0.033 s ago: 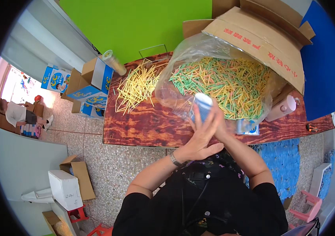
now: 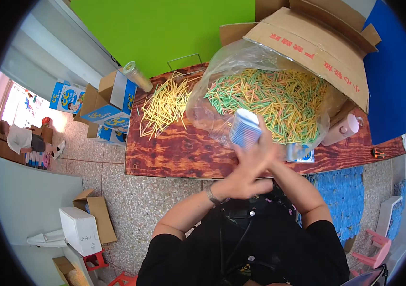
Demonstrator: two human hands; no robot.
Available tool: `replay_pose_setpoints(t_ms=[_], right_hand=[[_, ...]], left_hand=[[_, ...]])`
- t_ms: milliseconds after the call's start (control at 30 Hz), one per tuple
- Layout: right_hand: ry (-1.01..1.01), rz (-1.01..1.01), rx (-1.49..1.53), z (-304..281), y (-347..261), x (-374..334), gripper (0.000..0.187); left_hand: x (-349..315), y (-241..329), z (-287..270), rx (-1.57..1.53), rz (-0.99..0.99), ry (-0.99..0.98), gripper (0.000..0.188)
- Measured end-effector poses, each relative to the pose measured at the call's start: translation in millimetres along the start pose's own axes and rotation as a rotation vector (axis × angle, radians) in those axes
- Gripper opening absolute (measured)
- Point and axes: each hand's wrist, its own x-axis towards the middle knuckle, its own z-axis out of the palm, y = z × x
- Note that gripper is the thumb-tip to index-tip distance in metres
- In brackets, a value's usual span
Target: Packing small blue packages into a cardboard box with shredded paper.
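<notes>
A blue-and-white striped pack [image 2: 245,129], smeared by motion, is tilted upward between my two hands over the table's front part. My left hand [image 2: 247,175], with a band on its wrist, reaches its fingers to the pack's lower end while its thumb points right. Behind it, my right hand [image 2: 270,151] is pressed in against the same end, partly covered. Just beyond, a clear plastic bag [image 2: 203,102] spills a heap of short green, yellow and pink sticks [image 2: 274,97]. To the left lies a loose pile of longer yellow sticks [image 2: 166,106].
A large cardboard box [image 2: 317,47] lies tipped behind the bag. A pink cylinder [image 2: 343,131] and a small blue-and-white packet [image 2: 301,152] lie at right. A clear tub [image 2: 136,76] and blue cartons [image 2: 110,112] stand at left. A person [image 2: 21,139] sits far left.
The striped pack has turned in my hands, showing a broader striped face. Both hands have shifted slightly and are more blurred. The sticks have not visibly moved.
</notes>
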Motion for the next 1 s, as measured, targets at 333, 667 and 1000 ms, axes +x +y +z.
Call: replay_pose_setpoints(t_ms=[333, 667, 1000], right_hand=[[0.148, -0.106, 0.381, 31, -65, -13, 0.040], [-0.093, 0.206, 0.115, 20, -56, -52, 0.060], [-0.307, -0.805, -1.198, 4, -61, -63, 0.051]], left_hand=[[-34, -13, 8, -0.342, -0.346, 0.881, 0.040], [-13, -51, 14, -0.721, -0.159, 0.975, 0.034], [-53, -65, -7, -0.082, -0.475, 0.705, 0.022]])
